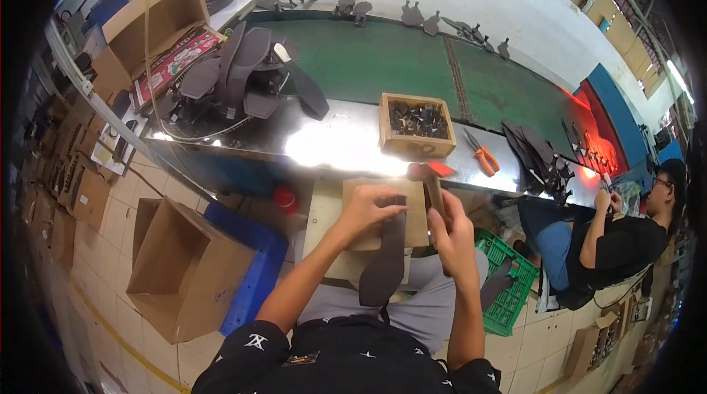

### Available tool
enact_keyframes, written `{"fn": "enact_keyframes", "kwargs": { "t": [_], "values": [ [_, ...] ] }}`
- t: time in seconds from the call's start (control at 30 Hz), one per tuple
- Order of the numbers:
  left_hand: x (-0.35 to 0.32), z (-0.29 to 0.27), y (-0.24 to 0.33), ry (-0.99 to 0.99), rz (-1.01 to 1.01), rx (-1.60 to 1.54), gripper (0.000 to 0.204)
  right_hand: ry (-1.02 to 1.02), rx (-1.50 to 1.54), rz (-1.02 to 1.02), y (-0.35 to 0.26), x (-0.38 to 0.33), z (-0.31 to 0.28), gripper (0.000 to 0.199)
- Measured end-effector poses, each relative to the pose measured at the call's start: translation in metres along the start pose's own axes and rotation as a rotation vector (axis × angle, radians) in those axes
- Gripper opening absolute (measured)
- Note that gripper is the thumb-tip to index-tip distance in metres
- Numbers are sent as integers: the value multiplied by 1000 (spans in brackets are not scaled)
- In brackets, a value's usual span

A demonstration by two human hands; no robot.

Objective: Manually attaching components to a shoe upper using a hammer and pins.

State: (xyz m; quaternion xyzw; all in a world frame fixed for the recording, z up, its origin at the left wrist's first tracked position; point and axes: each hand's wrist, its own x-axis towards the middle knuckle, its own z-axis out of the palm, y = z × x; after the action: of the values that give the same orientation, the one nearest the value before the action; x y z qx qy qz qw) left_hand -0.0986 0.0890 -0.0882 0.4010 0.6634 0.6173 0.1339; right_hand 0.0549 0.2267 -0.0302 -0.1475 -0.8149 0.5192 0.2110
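My left hand pinches one end of a dark grey shoe insole between thumb and fingers. The insole's broad end hangs toward my lap. Wrapped round the wooden handle of a hammer is my right hand. The hammer's head, partly red, points away from me, just right of the insole. Beneath the hands is a tan block on a cream stand. Whatever my left fingertips cover at the insole's end is hidden.
A wooden box of small dark parts and orange-handled pliers lie on the metal bench edge. Insoles are piled left. A cardboard box stands left, a green crate right. A co-worker sits at right.
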Motion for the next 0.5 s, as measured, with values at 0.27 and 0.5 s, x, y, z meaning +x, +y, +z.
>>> {"fn": "enact_keyframes", "kwargs": {
  "t": [0.27, 0.5],
  "values": [
    [0, -4, -6, -51, -105, -48, 26, 86, -204, -135, -42, -60, -4, 46],
    [-4, -2, 0, -3, -122, -17, 27, 22, -283, -177, -77, -55, -19, 46]
  ]
}}
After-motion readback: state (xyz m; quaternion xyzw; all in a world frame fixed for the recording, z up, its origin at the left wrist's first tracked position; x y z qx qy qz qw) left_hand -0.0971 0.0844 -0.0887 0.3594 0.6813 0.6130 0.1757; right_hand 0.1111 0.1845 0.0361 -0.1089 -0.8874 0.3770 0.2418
